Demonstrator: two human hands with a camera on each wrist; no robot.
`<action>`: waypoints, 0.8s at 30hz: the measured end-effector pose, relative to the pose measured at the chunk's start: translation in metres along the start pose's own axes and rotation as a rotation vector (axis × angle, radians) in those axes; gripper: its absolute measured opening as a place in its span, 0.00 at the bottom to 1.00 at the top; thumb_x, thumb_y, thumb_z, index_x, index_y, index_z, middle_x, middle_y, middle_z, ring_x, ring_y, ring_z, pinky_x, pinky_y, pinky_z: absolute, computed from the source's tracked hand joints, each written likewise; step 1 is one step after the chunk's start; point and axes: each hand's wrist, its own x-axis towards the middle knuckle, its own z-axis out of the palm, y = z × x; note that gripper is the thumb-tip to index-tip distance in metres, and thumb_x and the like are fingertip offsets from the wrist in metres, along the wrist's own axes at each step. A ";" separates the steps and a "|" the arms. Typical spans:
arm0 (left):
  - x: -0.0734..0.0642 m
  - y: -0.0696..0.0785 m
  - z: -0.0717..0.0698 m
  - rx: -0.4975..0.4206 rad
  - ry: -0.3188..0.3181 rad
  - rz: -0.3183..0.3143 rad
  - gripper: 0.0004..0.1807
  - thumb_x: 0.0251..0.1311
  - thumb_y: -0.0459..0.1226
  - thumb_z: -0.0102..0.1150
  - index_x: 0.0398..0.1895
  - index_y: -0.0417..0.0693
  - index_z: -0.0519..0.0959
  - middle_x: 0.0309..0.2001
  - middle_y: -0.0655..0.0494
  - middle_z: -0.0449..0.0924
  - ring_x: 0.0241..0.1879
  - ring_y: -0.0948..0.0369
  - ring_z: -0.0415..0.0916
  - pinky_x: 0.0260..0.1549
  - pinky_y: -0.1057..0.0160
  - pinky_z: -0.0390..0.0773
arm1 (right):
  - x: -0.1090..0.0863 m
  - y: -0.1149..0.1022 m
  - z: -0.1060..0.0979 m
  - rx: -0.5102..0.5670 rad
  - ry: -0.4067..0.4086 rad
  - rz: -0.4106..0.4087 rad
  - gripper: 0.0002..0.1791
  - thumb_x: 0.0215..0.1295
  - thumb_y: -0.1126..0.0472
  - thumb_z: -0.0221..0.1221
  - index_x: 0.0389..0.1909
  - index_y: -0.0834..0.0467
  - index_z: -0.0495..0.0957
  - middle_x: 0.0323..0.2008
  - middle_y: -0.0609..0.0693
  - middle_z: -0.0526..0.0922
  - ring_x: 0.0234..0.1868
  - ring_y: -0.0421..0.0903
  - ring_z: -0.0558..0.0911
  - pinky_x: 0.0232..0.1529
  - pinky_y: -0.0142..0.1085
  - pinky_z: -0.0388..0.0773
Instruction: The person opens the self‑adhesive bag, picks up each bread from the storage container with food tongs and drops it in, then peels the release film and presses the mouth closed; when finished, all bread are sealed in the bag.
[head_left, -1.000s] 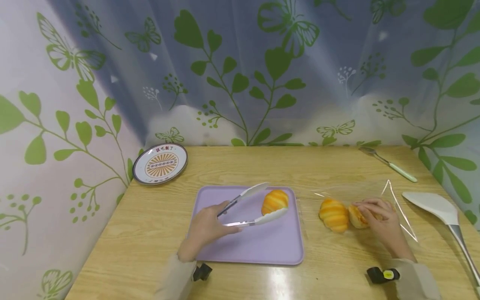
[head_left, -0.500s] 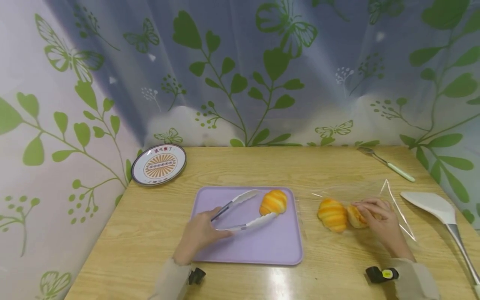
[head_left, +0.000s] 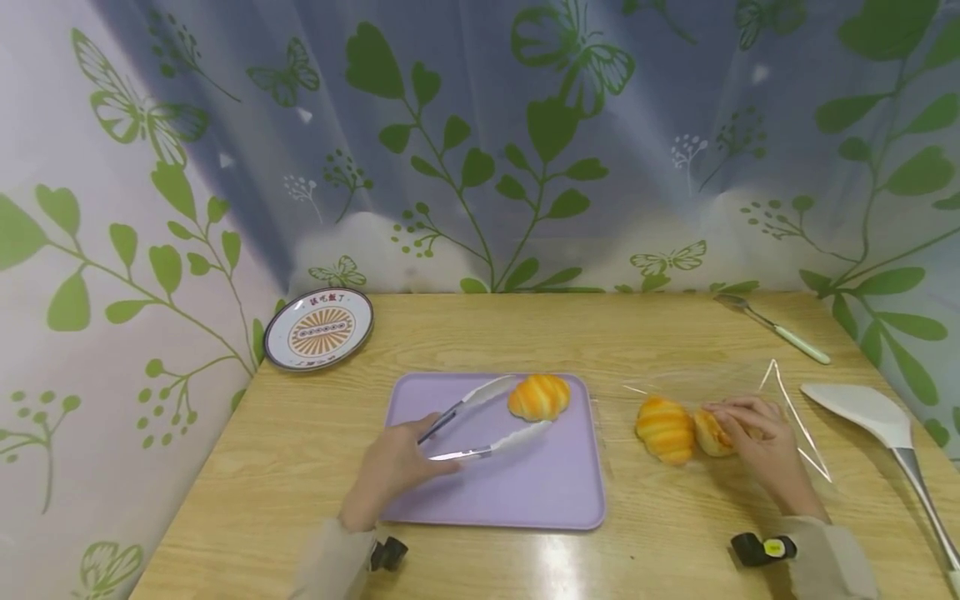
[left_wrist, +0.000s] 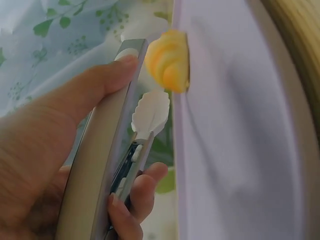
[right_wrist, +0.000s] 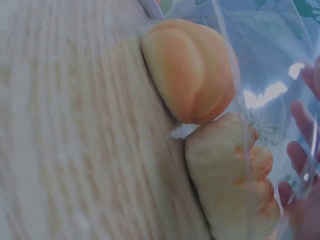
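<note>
Here's the left hand (head_left: 395, 461), thumb on one arm of the silver tongs (head_left: 517, 439) and fingers curled on the other, grasping them with the arms spread well apart. And here's the line that counts: the striped roll (head_left: 539, 397) lies ahead of that hand and off to its right, out by the tong tips. Its long axis runs roughly side to side, a touch aslant. One tip is just beside its left end, the other just off its near edge; contact, I can't call from here. The left hand is the nearer of the two, and the roll sits toward the far right corner of the lilac tray (head_left: 517, 492).

Across to the right hand (head_left: 761, 437): fingers bent at the clear bag (head_left: 806, 442), right up against a paler roll (head_left: 712, 435). Is it pinching the film? I cannot tell. A second striped roll (head_left: 666, 431) lies next to that one, between it and the tray. Farther right, a white spatula (head_left: 862, 408); far left, a plate (head_left: 322, 327).
</note>
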 end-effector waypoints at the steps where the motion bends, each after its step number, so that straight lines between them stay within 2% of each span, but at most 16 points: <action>1: 0.001 0.002 0.002 0.001 0.002 0.007 0.46 0.37 0.57 0.76 0.62 0.44 0.76 0.50 0.45 0.84 0.45 0.50 0.81 0.38 0.52 0.81 | 0.000 0.000 0.000 0.000 0.003 0.009 0.06 0.61 0.80 0.56 0.37 0.76 0.80 0.41 0.24 0.76 0.47 0.31 0.67 0.46 0.24 0.56; 3: 0.004 0.005 0.005 0.007 0.014 0.018 0.46 0.37 0.57 0.77 0.61 0.43 0.77 0.41 0.47 0.85 0.36 0.56 0.78 0.29 0.59 0.77 | -0.001 0.001 0.000 -0.007 0.007 0.029 0.06 0.62 0.79 0.56 0.38 0.75 0.80 0.41 0.24 0.76 0.47 0.30 0.67 0.45 0.24 0.57; 5: 0.006 0.007 0.008 0.022 0.029 0.025 0.46 0.37 0.56 0.77 0.60 0.42 0.77 0.34 0.50 0.83 0.29 0.61 0.71 0.24 0.65 0.69 | -0.001 0.005 0.000 -0.017 0.010 0.035 0.06 0.62 0.79 0.56 0.38 0.75 0.80 0.41 0.24 0.76 0.47 0.30 0.66 0.45 0.24 0.57; 6: 0.007 0.008 0.009 0.022 0.032 0.027 0.45 0.37 0.56 0.77 0.60 0.41 0.77 0.30 0.52 0.81 0.25 0.62 0.66 0.22 0.66 0.64 | -0.002 0.010 0.000 -0.022 0.012 0.037 0.07 0.62 0.79 0.56 0.38 0.75 0.81 0.41 0.24 0.76 0.47 0.30 0.66 0.45 0.24 0.57; 9: 0.009 0.010 0.011 0.023 0.047 0.034 0.44 0.38 0.55 0.77 0.59 0.40 0.78 0.26 0.54 0.77 0.21 0.63 0.61 0.21 0.67 0.61 | -0.003 0.023 -0.001 -0.030 0.022 0.031 0.08 0.60 0.80 0.57 0.38 0.72 0.82 0.41 0.24 0.75 0.47 0.30 0.66 0.46 0.24 0.57; 13: 0.008 0.010 0.011 0.012 0.058 0.028 0.43 0.38 0.54 0.78 0.58 0.41 0.78 0.23 0.56 0.73 0.21 0.64 0.59 0.20 0.67 0.59 | -0.004 0.035 -0.002 -0.037 0.024 0.021 0.11 0.59 0.79 0.58 0.39 0.68 0.84 0.42 0.23 0.76 0.48 0.29 0.67 0.47 0.24 0.57; 19: 0.008 0.010 0.011 0.003 0.058 0.014 0.42 0.38 0.54 0.77 0.58 0.44 0.79 0.19 0.59 0.64 0.20 0.64 0.57 0.18 0.67 0.56 | -0.005 0.035 -0.002 -0.039 0.002 0.046 0.11 0.60 0.76 0.60 0.40 0.65 0.85 0.42 0.23 0.75 0.46 0.29 0.66 0.46 0.25 0.56; 24: 0.007 0.008 0.013 0.000 0.061 0.020 0.40 0.38 0.54 0.77 0.57 0.46 0.80 0.28 0.54 0.80 0.22 0.64 0.62 0.19 0.68 0.61 | -0.005 0.034 -0.003 -0.027 -0.005 0.058 0.10 0.60 0.76 0.60 0.39 0.64 0.86 0.42 0.24 0.75 0.47 0.29 0.66 0.47 0.25 0.55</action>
